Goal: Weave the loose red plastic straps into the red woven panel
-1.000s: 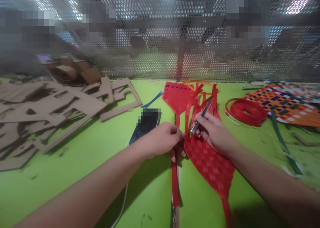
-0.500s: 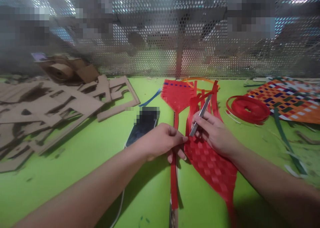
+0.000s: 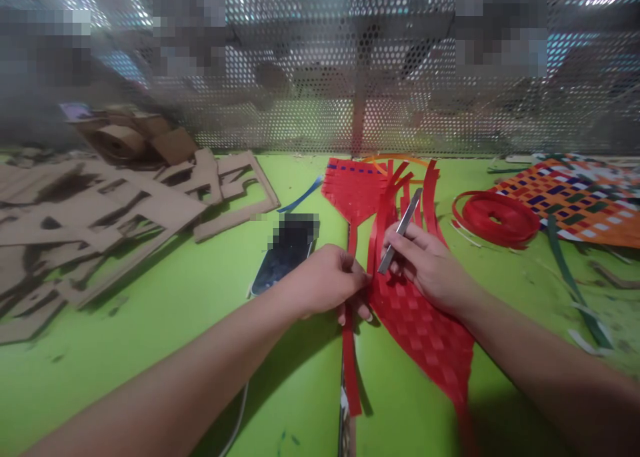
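Observation:
A red woven piece of flat strips lies at centre right, tapering toward me, with loose strip ends fanning out at its far side. My left hand is closed in a pinch on a red strip at the left edge of the weave. Below its fingers hangs a red strip end. My right hand rests over the weave, its fingers closed round a slim silver tool, slanted with its narrow end pointing away. Whether it is a craft knife or tweezers I cannot tell.
Beyond my left hand lies a phone with a white cable. A finished-looking red piece is at the back. Cardboard scraps cover the left; a red strip coil and a multicoloured woven sheet lie right. A perforated metal screen stands behind.
The loose red strips at the far left of the weave have shifted and now stand more upright. The strip end below my left hand has swung slightly right. Both hands have barely moved.

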A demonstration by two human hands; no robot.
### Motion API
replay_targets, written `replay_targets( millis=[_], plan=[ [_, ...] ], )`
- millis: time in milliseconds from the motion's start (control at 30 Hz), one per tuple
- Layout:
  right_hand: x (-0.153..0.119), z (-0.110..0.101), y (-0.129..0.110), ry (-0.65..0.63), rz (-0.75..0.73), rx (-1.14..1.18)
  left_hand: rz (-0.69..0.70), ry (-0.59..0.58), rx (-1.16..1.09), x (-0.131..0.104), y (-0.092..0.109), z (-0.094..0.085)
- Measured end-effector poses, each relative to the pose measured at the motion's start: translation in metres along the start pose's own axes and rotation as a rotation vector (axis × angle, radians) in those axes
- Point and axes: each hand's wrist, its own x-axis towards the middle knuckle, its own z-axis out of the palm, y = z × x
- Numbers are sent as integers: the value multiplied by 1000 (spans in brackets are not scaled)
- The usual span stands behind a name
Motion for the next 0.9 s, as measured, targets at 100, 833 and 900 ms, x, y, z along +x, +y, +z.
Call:
replay_targets(
  millis=[100, 833, 900],
  plan=[
    [0, 1, -1, 34, 1, 82, -3, 5, 16, 0, 0, 1],
    [-53, -128, -61, 251, 179, -1210, 41, 35, 130, -8, -7, -2],
    [-55, -118, -59, 106, 323, -929, 48, 74, 150, -10, -7, -4]
  ],
)
